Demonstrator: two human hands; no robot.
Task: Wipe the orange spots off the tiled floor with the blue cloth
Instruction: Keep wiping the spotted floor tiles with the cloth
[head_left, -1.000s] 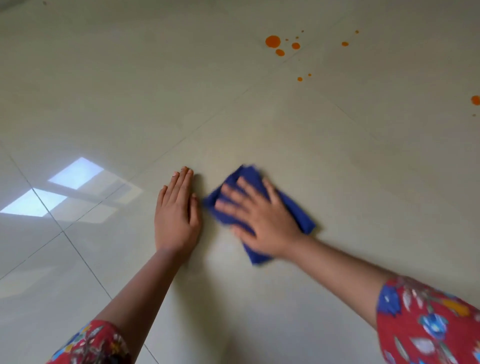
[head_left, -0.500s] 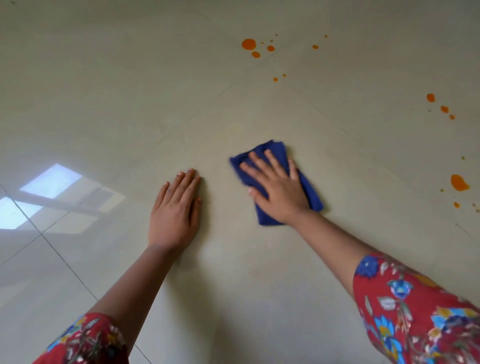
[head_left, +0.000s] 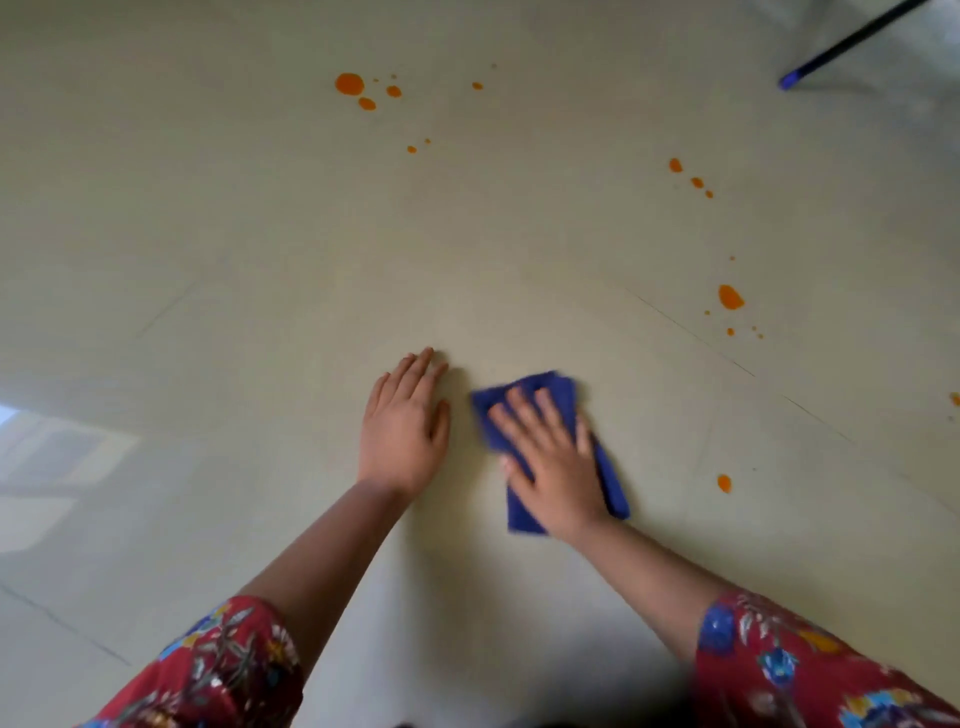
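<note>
Pressing flat on the blue cloth, the right hand lay in the head view with its fingers straight and slightly spread, curled round nothing. The cloth was folded into a narrow pad on the tiled floor, in the middle of the view, its far end showing past the fingertips and its near corner beside the wrist. Just beside it, apart from the fabric, the left hand rested palm down on the tile, fingers straight and close together, holding nothing. Orange spots lay well apart from the cloth: a far cluster with one large round drop, a short row of three to the right, a bigger blot with specks around it, and a single drop near the cloth's right side. Red floral sleeves covered both upper arms. A dark pole with a blue tip touched the floor at the top right. A pale window reflection shone on the tiles at the left.
</note>
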